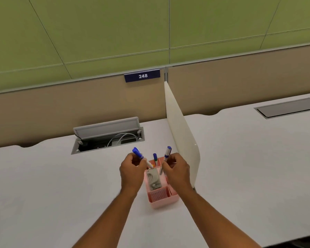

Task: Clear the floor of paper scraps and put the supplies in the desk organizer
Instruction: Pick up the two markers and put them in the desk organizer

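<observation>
Both hands are over the pink desk organizer (164,201), which stands on the white surface (61,185) just beside the white divider panel (182,133). The left hand (132,171) is closed around a blue-capped marker (140,156), cap up and tilted to the left, tip toward the organizer's rear compartments. The right hand (177,169) is closed around a second blue-capped marker (167,153), held nearly upright. A third marker (155,159) already stands in a rear compartment. A grey stapler-like item (154,179) fills the middle compartment; its exact type cannot be confirmed.

Hazards, as judged from this position:
- Two markers converging on one small opening may collide with each other or with the standing marker, so that one lands outside.
- A tilted entry may catch the compartment wall and tip or shove the light organizer toward the panel.
- The open cable hatch (107,136) lies behind the organizer; a dropped marker could roll into it.

The floor is not in view, so scrap clearance cannot be assessed.
</observation>
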Motion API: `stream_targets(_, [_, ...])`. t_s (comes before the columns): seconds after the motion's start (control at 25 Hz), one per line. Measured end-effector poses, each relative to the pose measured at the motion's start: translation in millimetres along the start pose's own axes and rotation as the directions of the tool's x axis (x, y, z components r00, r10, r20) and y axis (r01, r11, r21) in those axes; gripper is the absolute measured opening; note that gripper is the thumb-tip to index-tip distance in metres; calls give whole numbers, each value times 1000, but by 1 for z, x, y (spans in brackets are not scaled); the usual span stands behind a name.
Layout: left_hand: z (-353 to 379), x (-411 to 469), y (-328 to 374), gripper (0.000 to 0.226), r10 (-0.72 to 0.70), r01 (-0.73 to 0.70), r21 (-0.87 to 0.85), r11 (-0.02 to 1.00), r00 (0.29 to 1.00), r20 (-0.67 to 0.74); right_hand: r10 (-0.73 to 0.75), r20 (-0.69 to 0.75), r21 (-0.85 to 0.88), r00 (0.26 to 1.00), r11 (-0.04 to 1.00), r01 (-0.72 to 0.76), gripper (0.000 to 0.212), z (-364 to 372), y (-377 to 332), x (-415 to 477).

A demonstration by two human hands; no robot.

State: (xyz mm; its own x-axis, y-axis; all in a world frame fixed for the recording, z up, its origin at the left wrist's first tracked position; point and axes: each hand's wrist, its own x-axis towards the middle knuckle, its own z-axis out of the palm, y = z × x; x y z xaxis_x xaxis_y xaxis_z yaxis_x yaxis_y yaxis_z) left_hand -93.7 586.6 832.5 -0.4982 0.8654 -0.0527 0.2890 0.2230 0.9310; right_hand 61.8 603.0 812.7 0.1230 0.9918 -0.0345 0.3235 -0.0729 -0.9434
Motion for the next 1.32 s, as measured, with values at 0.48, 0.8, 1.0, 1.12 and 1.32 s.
stream_targets(0.48, [57,94,-36,14,-64,16,305,952,987,148,29,-12,-119,1000,992,-30,41,60,46,86])
stream_targets(0.8, [68,109,-59,11,-78,-46,411,910,957,279,78,101,-280,992,959,-46,15,77,67,90])
stream_targets(1.0, [69,111,-63,9,-91,-77,544,835,957,274,83,107,-426,991,904,-30,10,85,69,93])
stream_targets(1.12, [69,110,-63,9,-102,-89,569,817,950,295,114,118,-454,986,890,-49,11,86,70,96])
stream_targets(1.32, [66,108,-62,15,-111,-67,563,824,955,276,125,146,-453,981,890,-46,14,86,71,96])
